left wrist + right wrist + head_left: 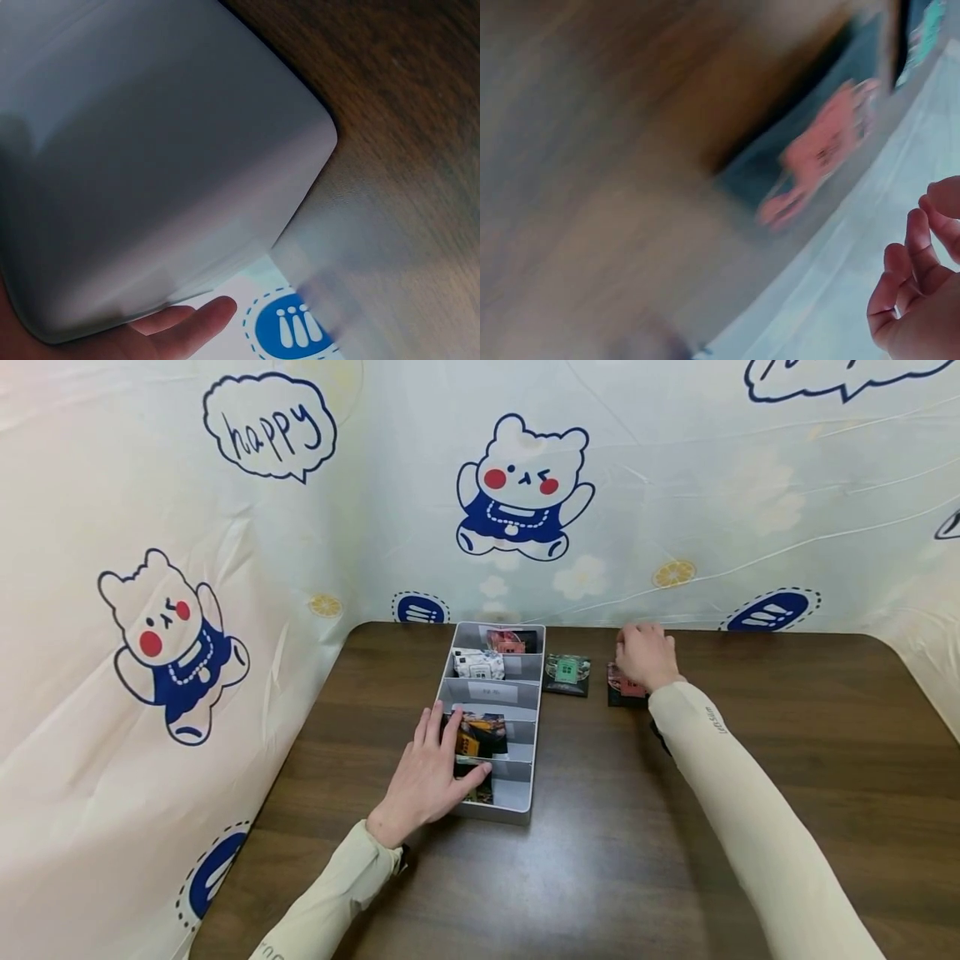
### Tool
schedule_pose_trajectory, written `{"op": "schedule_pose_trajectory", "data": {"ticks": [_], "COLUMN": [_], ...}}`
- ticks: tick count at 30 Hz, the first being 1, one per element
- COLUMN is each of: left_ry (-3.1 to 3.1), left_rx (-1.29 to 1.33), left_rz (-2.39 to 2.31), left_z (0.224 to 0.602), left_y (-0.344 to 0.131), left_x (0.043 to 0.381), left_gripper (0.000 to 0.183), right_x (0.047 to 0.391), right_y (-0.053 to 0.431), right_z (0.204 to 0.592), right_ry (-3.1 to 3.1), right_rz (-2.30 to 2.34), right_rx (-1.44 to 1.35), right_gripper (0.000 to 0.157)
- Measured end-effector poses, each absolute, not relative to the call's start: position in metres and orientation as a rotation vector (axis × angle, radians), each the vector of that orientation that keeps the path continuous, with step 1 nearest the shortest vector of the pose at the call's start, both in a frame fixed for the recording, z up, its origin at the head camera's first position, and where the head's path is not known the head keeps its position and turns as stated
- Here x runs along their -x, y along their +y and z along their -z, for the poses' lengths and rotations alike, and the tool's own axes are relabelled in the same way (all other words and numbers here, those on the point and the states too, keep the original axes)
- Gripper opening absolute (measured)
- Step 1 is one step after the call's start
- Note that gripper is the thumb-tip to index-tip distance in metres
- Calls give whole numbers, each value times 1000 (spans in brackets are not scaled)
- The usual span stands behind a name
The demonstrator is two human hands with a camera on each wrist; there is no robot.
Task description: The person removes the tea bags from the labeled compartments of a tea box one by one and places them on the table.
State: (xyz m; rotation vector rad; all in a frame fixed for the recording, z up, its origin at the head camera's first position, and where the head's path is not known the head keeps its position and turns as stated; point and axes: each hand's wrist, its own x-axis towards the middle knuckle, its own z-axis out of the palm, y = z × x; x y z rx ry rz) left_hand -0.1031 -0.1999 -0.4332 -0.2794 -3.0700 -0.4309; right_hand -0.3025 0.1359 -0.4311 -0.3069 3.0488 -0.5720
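A grey divided box (495, 814) lies on the table, holding small packets in several compartments. My left hand (427, 777) rests on its near left side, fingers spread over the rim and thumb over the nearest compartments. In the left wrist view, the box's grey wall (180, 172) fills much of the picture, with some fingers (191, 330) along its edge. My right hand (647, 656) hovers over a dark packet with a red label (626, 687), partly hiding it. The right wrist view shows the right fingers (922, 259) loosely bent with nothing between them, apart from the red-labelled packet (825, 146).
A dark packet with a green label (567, 674) lies between the box and the red-labelled one. Inside the box sit a white packet (478, 665), another red-labelled packet (513, 642) and dark orange ones (483, 735). A printed cloth (405, 510) hangs behind the wooden table (600, 860).
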Motion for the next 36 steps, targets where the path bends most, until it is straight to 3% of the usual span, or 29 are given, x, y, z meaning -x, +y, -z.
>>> {"op": "schedule_pose_trajectory", "data": {"ticks": [18, 36], "left_ry": [-3044, -3069], "left_rx": [293, 278], "left_rz": [401, 417], "left_z": [435, 433], "left_y": [-200, -200], "left_x": [102, 102], "left_gripper": [91, 90], "right_x": [297, 299], "right_y": [25, 10], "right_z": [398, 410], "right_ry": [3067, 3062], "right_rz": [538, 436], "right_rx": [806, 781], "right_gripper": [29, 31]}}
